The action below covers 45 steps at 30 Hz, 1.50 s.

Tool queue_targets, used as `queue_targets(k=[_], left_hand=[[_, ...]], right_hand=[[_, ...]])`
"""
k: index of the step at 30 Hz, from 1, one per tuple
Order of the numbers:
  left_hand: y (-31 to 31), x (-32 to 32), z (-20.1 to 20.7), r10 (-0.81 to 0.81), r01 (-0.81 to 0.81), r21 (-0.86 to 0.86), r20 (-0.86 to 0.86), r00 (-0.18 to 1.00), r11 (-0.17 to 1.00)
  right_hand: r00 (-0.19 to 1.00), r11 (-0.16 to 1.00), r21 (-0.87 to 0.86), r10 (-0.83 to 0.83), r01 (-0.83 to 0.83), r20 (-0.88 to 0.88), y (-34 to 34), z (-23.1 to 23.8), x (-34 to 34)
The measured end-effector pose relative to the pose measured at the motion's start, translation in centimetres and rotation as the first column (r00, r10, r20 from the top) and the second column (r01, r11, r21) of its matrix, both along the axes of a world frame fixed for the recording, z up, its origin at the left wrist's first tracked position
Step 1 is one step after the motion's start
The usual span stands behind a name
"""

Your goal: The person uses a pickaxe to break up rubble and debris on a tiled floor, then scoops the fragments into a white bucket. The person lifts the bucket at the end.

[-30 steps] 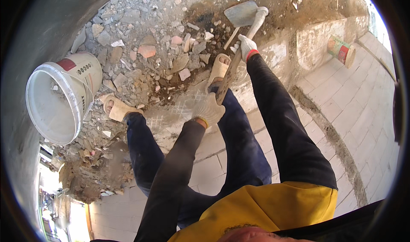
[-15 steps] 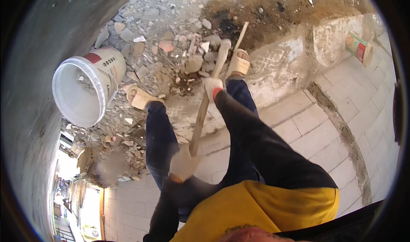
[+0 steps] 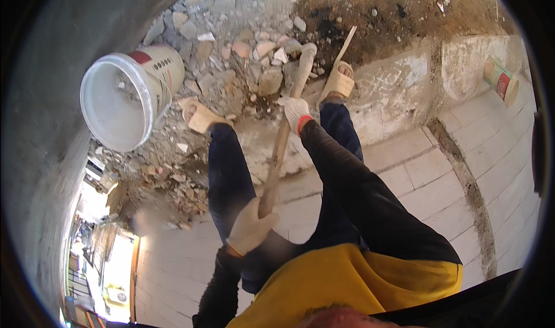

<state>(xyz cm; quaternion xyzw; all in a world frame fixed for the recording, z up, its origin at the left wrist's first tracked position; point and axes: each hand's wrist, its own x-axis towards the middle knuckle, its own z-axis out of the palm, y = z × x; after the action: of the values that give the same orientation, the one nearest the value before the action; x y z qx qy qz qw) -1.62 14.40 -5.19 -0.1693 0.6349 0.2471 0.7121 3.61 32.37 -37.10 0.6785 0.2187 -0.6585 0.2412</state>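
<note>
A long wooden handle (image 3: 276,157) slants from my lap up to the rubble. Its far end (image 3: 309,48) rests among broken stones (image 3: 270,79); the tool's head cannot be made out clearly there. My left hand (image 3: 251,227), in a pale work glove, is closed round the near end of the handle. Farther up, my right hand (image 3: 296,113) grips the shaft, also gloved, with a red cuff at the wrist. My feet in beige sandals stand apart on either side, the left sandal (image 3: 202,117) on debris and the right sandal (image 3: 339,82) beside a thin stick (image 3: 347,43).
A large white bucket (image 3: 147,96) lies on its side at left, against the grey wall (image 3: 43,114). Loose rubble (image 3: 167,172) spreads around it. To the right are pale paving blocks (image 3: 430,169), a low step (image 3: 376,111) and a small green-and-red tub (image 3: 501,80).
The view has shifted, moving most of the scene rightward. Against the right sandal, the handle's far end is now farther left, and a white chip beside it has moved left too. Both hands keep their grip.
</note>
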Motion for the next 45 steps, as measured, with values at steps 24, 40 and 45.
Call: queue_targets(k=[24,40,45], left_hand=[[2.2,-2.8,4.5,0.371,-0.368,-0.05,0.168,0.913,0.929],[-2.6,-12.4,19.6,-0.036,0.257,0.428,-0.46,0.887,0.866],[-13.1,-16.7,31.5,-0.12,0.444,0.185,-0.81,0.574,0.877]], right_hand=[[0.987,0.988,-0.108,0.101,-0.115,-0.128,-1.4,-3.2,-1.5],[0.952,0.998,-0.058,-0.021,0.004,-0.307,4.6,15.6,-10.3],[0.914,0.991,-0.023,-0.127,0.128,-0.386,-2.7,28.7,-15.3]])
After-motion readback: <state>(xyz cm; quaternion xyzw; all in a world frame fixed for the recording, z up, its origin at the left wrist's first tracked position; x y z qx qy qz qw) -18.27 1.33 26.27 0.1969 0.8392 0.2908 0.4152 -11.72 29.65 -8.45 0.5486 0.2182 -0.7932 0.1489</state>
